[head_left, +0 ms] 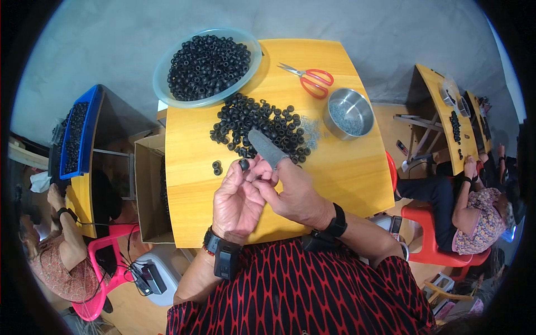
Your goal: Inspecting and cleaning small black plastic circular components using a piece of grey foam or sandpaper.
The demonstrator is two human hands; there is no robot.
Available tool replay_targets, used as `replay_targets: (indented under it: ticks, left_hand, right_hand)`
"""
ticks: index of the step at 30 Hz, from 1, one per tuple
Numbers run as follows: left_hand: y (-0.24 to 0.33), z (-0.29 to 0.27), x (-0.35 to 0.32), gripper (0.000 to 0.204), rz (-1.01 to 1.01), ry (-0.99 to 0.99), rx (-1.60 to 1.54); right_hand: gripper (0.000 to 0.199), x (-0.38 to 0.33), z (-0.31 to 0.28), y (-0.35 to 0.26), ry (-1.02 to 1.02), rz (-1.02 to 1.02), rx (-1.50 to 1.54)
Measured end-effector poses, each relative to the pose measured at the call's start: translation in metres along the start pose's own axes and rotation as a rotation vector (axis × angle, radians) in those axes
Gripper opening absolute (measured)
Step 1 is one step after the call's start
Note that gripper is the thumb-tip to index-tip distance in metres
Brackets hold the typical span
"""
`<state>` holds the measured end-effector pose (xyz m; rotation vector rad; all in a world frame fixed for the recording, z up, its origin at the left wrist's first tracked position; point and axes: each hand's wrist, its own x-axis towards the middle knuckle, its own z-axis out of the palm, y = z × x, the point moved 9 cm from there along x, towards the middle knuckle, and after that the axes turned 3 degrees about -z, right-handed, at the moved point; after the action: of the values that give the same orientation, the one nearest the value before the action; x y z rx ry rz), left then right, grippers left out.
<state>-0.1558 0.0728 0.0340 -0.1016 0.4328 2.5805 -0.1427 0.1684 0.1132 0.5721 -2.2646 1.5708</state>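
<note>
My left hand (239, 202) is palm up over the near part of the yellow table, its fingers pinching a small black ring-shaped piece (244, 164). Close against its fingertips is my right hand (298, 192), thumb and fingers drawn together; whatever it may grip is too small to make out. A grey sleeve (267, 148) covers one finger of the right hand. Just beyond the hands spreads a loose heap of similar black hollow pieces (251, 120), with two lying apart at its left. Tiny silvery bits (310, 133) are scattered at the heap's right edge.
A translucent basin (162, 84) full of black pieces stands at the far left. Red-handled scissors (312, 78) and a steel bowl (365, 109) of silvery bits lie far right. A cardboard box (151, 190) stands left of the table (346, 190). Other people sit at tables on both sides.
</note>
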Motion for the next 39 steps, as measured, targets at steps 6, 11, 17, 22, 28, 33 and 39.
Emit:
replay_targets:
  ticks: [6,11,17,22,28,33,39]
  left_hand:
    - [0.000,-0.001,0.000,0.027,-0.014,0.052,-0.020]
    - [0.000,0.003,0.001,0.027,-0.008,0.015,-0.026]
    - [0.002,0.007,0.001,0.027,0.008,0.018,-0.036]
    - [0.009,-0.008,-0.002,0.018,0.106,0.038,0.018]
    - [0.017,-0.006,-0.015,0.020,0.140,0.020,0.393]
    - [0.008,0.001,-0.017,0.022,0.056,-0.034,0.382]
    - [0.005,0.004,-0.018,0.018,0.032,-0.073,0.382]
  right_hand:
    - [0.031,-0.006,0.007,-0.007,-0.049,-0.274,-0.168]
    - [0.036,-0.013,0.006,0.004,-0.084,-0.154,-0.197]
    - [0.040,-0.014,0.003,0.003,-0.103,-0.129,-0.186]
    - [0.041,-0.013,-0.002,0.022,-0.027,0.118,0.219]
    - [0.034,-0.007,-0.010,0.032,0.032,0.330,0.685]
    - [0.033,-0.006,-0.013,0.030,0.040,0.329,0.606]
    - [0.027,-0.002,-0.014,0.017,0.051,0.246,0.560]
